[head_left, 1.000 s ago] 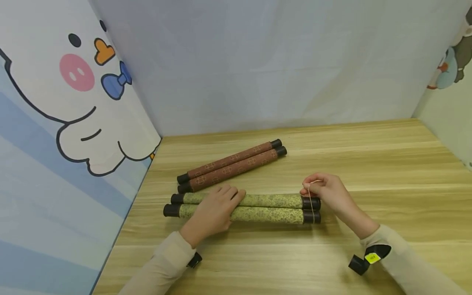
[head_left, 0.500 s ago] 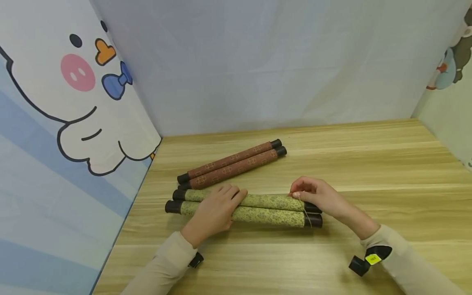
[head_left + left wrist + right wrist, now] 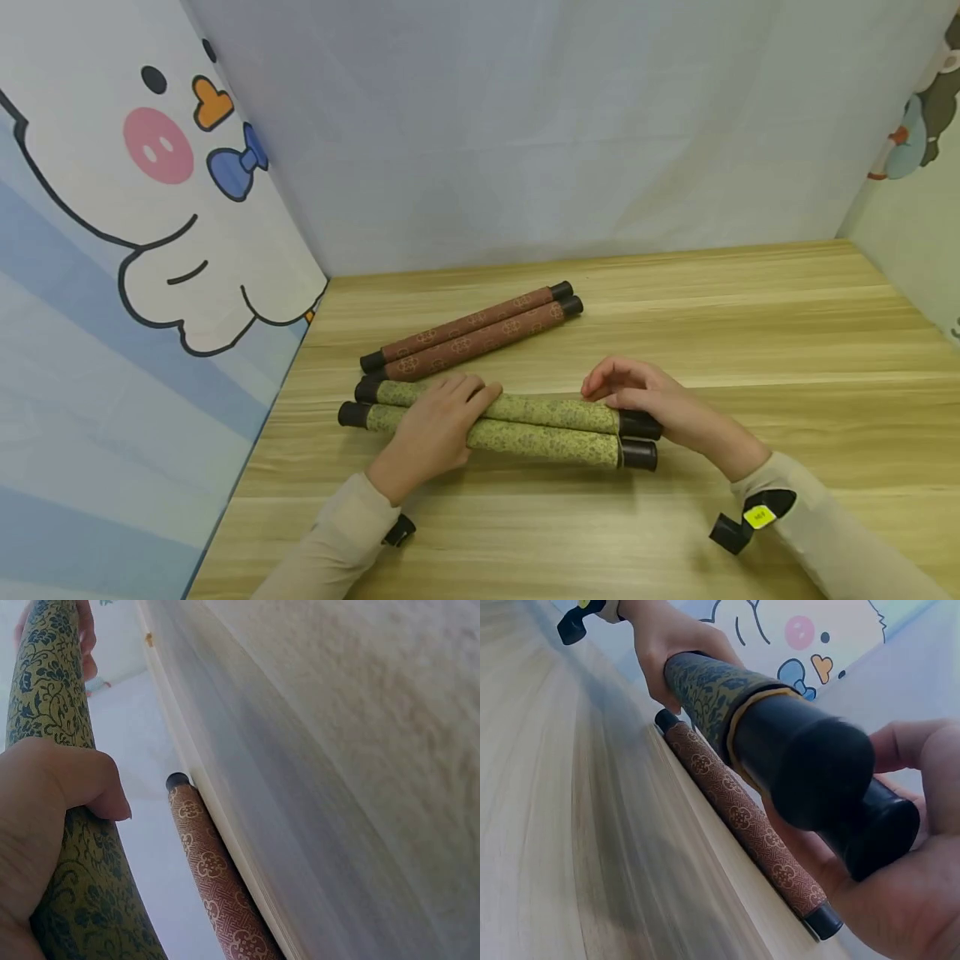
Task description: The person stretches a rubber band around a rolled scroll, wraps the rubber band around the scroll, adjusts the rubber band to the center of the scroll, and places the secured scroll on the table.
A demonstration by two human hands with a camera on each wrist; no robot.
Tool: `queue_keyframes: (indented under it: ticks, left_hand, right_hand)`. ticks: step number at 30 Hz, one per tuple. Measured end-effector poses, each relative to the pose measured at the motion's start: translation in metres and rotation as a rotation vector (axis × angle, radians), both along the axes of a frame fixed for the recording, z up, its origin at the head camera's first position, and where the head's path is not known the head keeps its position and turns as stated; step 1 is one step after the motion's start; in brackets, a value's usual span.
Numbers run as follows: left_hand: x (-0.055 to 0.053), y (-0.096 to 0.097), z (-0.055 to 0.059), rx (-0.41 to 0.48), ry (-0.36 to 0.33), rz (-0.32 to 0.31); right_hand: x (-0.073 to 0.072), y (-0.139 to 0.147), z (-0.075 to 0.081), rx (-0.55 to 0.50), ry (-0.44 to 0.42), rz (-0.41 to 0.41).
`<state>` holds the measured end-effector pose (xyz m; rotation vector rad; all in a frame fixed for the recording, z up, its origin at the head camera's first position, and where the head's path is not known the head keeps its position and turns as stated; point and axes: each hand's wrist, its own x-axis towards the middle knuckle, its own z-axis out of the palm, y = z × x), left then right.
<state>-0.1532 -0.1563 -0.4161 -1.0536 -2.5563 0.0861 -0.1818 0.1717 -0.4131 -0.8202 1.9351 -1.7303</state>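
A scroll [image 3: 547, 440] in yellow-green patterned cloth, rolled from both ends into two parallel rolls with black end knobs, lies crosswise before me. My left hand [image 3: 441, 423] grips both rolls left of the middle; its thumb lies across the cloth in the left wrist view. At the right end, my right hand [image 3: 654, 404] curls around the far roll, thumb and fingers about the black knobs [image 3: 821, 769]. A thin tan rubber band [image 3: 739, 724] circles the rolls where cloth meets knobs. Part of the right fingers is hidden behind the scroll.
A second scroll [image 3: 472, 333], reddish-brown with black ends, lies slanted on the wooden table [image 3: 750, 333] just beyond the green one. Behind the table hangs a pale cloth wall [image 3: 555, 142]. A printed cartoon panel [image 3: 82, 250] stands at the left.
The rubber band, held stretched by my right fingers at the knobs, has slid left to the cloth edge and now sits snug. The scroll's right end has tilted slightly toward me.
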Motion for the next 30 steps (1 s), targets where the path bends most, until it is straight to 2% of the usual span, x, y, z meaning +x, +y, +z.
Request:
queue_keyframes:
  ticks: [3,5,7,9,12,18,20,23,27,30]
  left_hand:
    - [0.000,0.000,0.000,0.007,-0.004,0.005]
    - [0.001,0.001,0.000,0.008,-0.008,0.007]
    - [0.001,0.001,0.000,0.009,-0.013,0.010]
    - [0.001,0.001,0.000,0.010,-0.020,0.020]
    - [0.001,0.002,0.001,0.027,-0.037,0.045]
    - [-0.001,0.000,0.000,0.036,-0.041,0.153]
    - [-0.002,-0.001,-0.001,0.031,-0.035,0.185]
    - [-0.002,-0.001,-0.002,0.040,-0.026,0.209]
    - [-0.002,0.002,-0.002,0.055,-0.005,0.212]
    - [-0.001,0.005,-0.003,0.059,0.014,0.208]
  right_hand:
    - [-0.003,0.003,-0.002,-0.095,-0.011,0.041]
    - [-0.003,0.004,-0.003,-0.104,-0.001,0.056]
    - [-0.003,0.005,-0.002,-0.095,0.009,0.043]
    - [-0.002,0.005,-0.001,-0.068,0.031,-0.005]
    - [0.002,0.006,0.003,0.016,0.126,-0.134]
    - [0.015,0.008,0.011,0.259,0.448,-0.487]
    - [0.021,0.005,0.013,0.332,0.522,-0.563]
    - [0.028,-0.003,0.016,0.437,0.597,-0.605]
    - [0.034,-0.016,0.019,0.578,0.620,-0.610]
    - [0.035,-0.022,0.017,0.646,0.644,-0.631]
